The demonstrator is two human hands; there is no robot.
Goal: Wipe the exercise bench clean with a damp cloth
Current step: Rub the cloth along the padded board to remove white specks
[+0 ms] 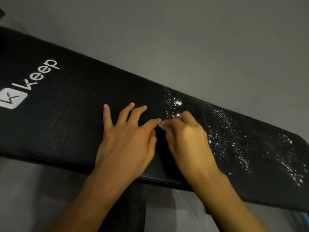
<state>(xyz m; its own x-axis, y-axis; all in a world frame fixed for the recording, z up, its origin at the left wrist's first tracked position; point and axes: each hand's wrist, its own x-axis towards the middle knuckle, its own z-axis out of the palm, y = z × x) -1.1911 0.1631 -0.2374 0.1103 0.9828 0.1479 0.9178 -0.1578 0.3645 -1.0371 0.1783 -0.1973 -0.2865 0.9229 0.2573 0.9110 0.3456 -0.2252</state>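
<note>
A long black exercise bench pad (70, 104) with a white "Keep" logo (28, 86) runs from upper left to lower right. White specks and powder (242, 139) cover its right part. My left hand (127, 138) lies flat on the pad, fingers spread. Just to its right, my right hand (185, 138) is curled, blurred, its fingertips pinched on a small whitish bit (161, 125) that touches my left index fingertip. No cloth shows in view.
Grey floor (184, 39) lies beyond the bench. Below the pad's near edge a dark support (133, 206) and a pale grey surface (41, 190) show. A blue scrap (306, 216) sits at the lower right corner.
</note>
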